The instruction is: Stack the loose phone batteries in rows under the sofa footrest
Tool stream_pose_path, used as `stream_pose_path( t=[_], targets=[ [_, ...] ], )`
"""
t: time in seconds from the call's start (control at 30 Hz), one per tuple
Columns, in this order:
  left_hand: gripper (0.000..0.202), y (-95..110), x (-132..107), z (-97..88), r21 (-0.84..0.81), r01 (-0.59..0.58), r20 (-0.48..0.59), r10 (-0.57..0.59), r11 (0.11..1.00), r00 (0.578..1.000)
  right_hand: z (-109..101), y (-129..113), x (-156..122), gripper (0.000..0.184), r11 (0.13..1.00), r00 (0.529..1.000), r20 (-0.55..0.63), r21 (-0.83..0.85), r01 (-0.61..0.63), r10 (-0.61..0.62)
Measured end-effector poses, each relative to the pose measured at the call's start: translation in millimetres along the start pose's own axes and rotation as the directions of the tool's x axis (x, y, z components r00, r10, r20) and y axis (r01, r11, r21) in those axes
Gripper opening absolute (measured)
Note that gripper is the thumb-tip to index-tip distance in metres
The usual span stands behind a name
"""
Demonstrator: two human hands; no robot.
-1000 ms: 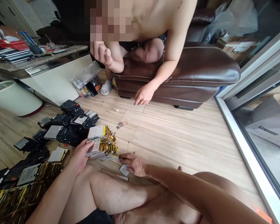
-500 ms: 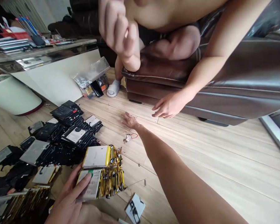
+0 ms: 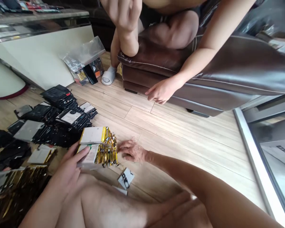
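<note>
My left hand point(image 3: 72, 164) is wrapped round the near side of a stack of phone batteries point(image 3: 92, 135), its thumb lying on top of a grey one beside a green tab. The stack stands in two rows on the floor, with yellow edges and gold connector strips facing right. Just right of those strips, my right hand point(image 3: 132, 150) is low over the floor, palm down, fingers apart and slightly blurred. Whatever lies beneath it is hidden. A loose white battery with a black strip point(image 3: 125, 178) lies on the floor below it.
Piles of black-edged batteries point(image 3: 59, 98) spread at left, with more gold-stripped ones point(image 3: 21, 182) at lower left. Across from me, another person's hand point(image 3: 162, 91) hangs beside a brown leather sofa point(image 3: 218, 76). A clear plastic bag point(image 3: 85, 53) leans against a white cabinet panel point(image 3: 47, 53).
My right hand has come back toward me, next to the battery stack. The small metal piece with a red loop no longer shows on the floor. My view has tilted down and right.
</note>
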State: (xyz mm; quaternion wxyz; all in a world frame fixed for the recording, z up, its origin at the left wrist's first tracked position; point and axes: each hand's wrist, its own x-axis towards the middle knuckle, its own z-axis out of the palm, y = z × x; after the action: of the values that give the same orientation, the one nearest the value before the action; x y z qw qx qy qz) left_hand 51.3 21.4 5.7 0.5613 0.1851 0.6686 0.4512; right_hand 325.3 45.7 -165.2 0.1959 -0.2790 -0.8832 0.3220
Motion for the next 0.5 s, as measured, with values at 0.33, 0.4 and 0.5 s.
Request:
stream_pose_path(
  t=[0.33,0.4,0.5],
  targets=[
    [0.036,-5,-13,-8.1,0.112,-0.095,0.013,0.095,0.989,0.995,17,-102,-40,0.032,0.961,0.968,-0.028,0.130,-0.243,0.249],
    [0.032,-7,-17,-7.5,0.079,-0.125,-0.004,0.126,0.989,0.992,-4,-91,-25,0.041,0.923,0.908,-0.163,0.068,-0.380,0.386],
    [0.029,-12,-21,-6.2,-0.044,-0.206,0.020,0.207,0.978,0.978,-18,-83,-7,0.052,0.848,0.809,-0.289,0.025,-0.529,0.512]
  ],
)
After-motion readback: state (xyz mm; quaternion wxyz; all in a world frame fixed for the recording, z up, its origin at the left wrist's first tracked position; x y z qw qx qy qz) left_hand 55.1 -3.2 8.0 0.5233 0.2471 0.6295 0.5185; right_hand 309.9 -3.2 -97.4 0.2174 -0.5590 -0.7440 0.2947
